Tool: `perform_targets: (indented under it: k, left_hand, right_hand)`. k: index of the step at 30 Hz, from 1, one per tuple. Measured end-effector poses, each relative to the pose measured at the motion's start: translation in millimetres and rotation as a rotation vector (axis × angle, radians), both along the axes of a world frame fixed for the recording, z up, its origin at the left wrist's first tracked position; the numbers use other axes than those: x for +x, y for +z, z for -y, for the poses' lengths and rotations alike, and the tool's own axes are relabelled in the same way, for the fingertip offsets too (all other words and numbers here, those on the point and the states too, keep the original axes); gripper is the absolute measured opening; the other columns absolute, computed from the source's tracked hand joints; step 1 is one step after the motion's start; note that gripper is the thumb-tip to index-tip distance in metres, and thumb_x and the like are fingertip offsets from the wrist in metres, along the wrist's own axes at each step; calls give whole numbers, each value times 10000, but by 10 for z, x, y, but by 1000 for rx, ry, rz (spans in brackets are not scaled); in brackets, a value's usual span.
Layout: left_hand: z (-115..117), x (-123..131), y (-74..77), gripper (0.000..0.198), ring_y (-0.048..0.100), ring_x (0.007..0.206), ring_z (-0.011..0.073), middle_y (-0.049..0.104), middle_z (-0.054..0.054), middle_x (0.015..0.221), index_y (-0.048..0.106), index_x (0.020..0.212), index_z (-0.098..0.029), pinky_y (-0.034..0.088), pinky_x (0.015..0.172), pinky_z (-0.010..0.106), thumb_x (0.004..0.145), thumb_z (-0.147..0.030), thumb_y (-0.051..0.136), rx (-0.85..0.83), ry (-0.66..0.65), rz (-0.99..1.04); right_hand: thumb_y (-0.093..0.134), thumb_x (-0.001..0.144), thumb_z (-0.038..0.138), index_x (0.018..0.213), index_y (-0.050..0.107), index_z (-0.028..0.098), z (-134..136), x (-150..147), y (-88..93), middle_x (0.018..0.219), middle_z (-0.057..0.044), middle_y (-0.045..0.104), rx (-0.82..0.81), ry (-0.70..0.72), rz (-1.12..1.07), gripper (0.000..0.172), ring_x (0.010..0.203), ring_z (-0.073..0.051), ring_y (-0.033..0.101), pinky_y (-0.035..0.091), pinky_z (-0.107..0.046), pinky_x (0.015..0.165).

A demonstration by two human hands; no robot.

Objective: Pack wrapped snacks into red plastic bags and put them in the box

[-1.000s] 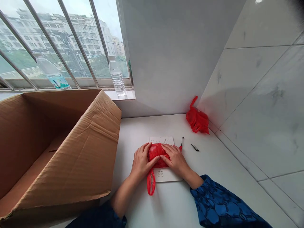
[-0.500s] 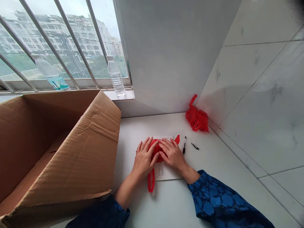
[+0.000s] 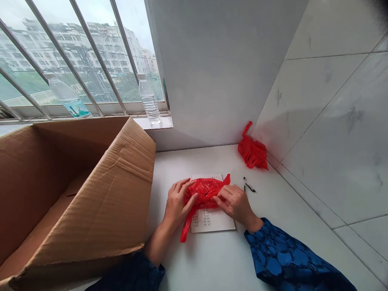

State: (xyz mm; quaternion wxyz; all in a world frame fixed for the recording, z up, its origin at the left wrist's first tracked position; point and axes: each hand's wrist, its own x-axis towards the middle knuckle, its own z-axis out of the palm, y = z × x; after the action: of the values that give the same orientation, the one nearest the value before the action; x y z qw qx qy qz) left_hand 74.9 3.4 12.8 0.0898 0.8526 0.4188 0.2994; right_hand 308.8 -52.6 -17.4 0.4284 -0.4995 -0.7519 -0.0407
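Observation:
A crumpled red plastic bag (image 3: 205,190) lies on a white sheet of paper with writing (image 3: 212,218) on the white table (image 3: 212,258). My left hand (image 3: 177,202) grips the bag's left end, thumb over the plastic. My right hand (image 3: 235,202) pinches the bag's right part with curled fingers. One red handle trails down toward me past the paper's left edge.
A large open cardboard box (image 3: 91,190) fills the left side. A second red bag (image 3: 253,151) sits in the far corner by the tiled wall. A small black pen-like item (image 3: 248,186) lies right of the paper. Two plastic bottles (image 3: 148,99) stand on the window sill.
The bag has been stretched wider across the paper. My hands have moved apart from pressing on top of it to gripping its ends. The handle now trails to the lower left.

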Motion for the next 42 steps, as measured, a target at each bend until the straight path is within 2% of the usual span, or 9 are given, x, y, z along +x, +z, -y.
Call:
perform_targets:
  k: [3, 8, 15, 19, 22, 28, 32, 36, 42]
  left_hand:
    - [20, 20, 12, 466, 528, 1272, 288, 621, 44, 1361, 644, 1279, -329, 441, 1056, 459, 831, -399, 751, -44, -89, -21]
    - [40, 86, 113, 169, 628, 1019, 256, 733, 58, 1050, 738, 977, -252, 478, 916, 403, 928, -353, 611, -85, -28, 89]
    - [72, 128, 227, 411, 630, 699, 169, 693, 18, 767, 687, 866, -173, 483, 628, 249, 983, -508, 478, -272, 64, 283]
    - [27, 117, 102, 377, 703, 825, 194, 754, 39, 942, 677, 1050, -178, 541, 711, 260, 977, -494, 485, -359, 58, 312]
    - [18, 105, 44, 371, 703, 1003, 207, 733, 50, 1152, 619, 1236, -222, 554, 867, 300, 966, -456, 517, -378, 21, 312]
    - [-6, 35, 3, 300, 710, 867, 217, 734, 72, 1044, 700, 1093, -211, 578, 736, 319, 914, -432, 606, -333, 120, 267]
    - [33, 36, 112, 394, 688, 976, 210, 693, 100, 1148, 632, 1172, -184, 581, 792, 330, 1021, -457, 391, -207, 206, 319]
    - [129, 117, 191, 370, 577, 1228, 229, 618, 92, 1324, 614, 1239, -229, 471, 1049, 406, 1028, -430, 386, -103, 170, 229]
    - [58, 96, -96, 386, 446, 1398, 343, 541, 102, 1477, 632, 1322, -283, 325, 1125, 641, 975, -372, 488, -184, 59, -57]
  right_hand:
    - [673, 919, 438, 818, 627, 195, 38, -11, -24, 771, -21, 634, -63, 21, 131, 267, 682, -191, 560, 388, -324, 638]
    - [524, 1013, 214, 862, 635, 205, 4, -31, 60, 830, -23, 646, 1, -38, 137, 188, 705, -177, 569, 394, -318, 666]
    - [530, 1028, 231, 971, 609, 203, 71, 117, 194, 944, -30, 679, 102, -160, -138, 101, 755, -150, 619, 445, -280, 704]
    - [505, 1032, 261, 929, 611, 206, 71, 36, 152, 890, -22, 690, 13, -114, -137, 158, 670, -147, 607, 455, -303, 697]
    - [540, 1010, 310, 1037, 648, 212, 72, -103, 129, 1022, -59, 705, 3, -24, -112, 148, 870, -195, 655, 486, -333, 799]
    - [577, 979, 280, 1193, 669, 249, 62, -216, 27, 1189, -55, 683, -136, 65, 86, 236, 1016, -246, 636, 513, -398, 864]
    - [530, 998, 282, 1389, 542, 214, 58, -165, 29, 1429, -87, 541, -101, 14, -66, 397, 1268, -233, 539, 485, -368, 1036]
    - [510, 1004, 308, 1498, 429, 211, 13, -142, -13, 1549, -86, 431, -99, -53, -12, 509, 1373, -255, 441, 398, -435, 1134]
    - [514, 1001, 429, 1537, 383, 254, -66, -150, -220, 1534, -59, 473, -278, -51, 136, 580, 1415, -308, 396, 364, -558, 1129]
